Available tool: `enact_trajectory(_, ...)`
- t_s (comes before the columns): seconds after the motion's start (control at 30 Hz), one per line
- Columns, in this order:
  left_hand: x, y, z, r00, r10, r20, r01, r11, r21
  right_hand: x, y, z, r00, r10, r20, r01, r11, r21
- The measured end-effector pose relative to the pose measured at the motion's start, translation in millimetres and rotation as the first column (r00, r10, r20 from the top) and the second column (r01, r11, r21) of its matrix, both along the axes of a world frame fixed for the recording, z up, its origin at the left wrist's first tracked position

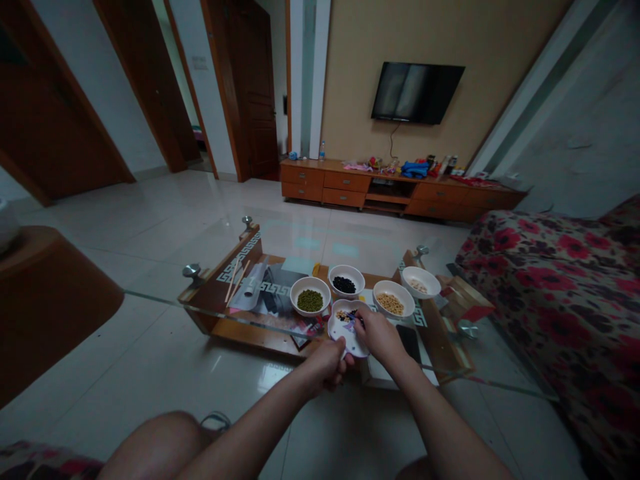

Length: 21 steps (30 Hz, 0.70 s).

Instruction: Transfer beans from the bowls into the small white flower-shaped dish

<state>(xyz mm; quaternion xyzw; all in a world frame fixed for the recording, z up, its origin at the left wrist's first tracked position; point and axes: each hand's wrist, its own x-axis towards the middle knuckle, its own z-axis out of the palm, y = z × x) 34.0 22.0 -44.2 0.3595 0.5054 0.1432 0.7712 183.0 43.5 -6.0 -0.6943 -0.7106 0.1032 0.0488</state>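
Observation:
My left hand is closed on the near edge of a small white plate with a printed pattern, tilted over the table's front. Mixed beans, pale and dark, lie on its far part. Over the plate, my right hand has its fingers pinched together at the beans; what they hold is too small to make out. Around the plate stand white bowls: green beans at left, black beans behind, yellow soybeans at right, and pale pieces at the far right.
The bowls stand on a glass-topped coffee table with metal knobs. A pair of chopsticks lies at left. A dark phone is by my right forearm. A flowered sofa is at right; a brown stool is at left.

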Motion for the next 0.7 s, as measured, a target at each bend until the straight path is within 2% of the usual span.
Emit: enact_trajectory(0.7,0.0,0.6,-6.0,0.999,0.005,0.036,-0.006,1.0,0.009,3.1,-0.1,-2.9,1.0,0.002,0.01,-0.002,1.0,-0.007)
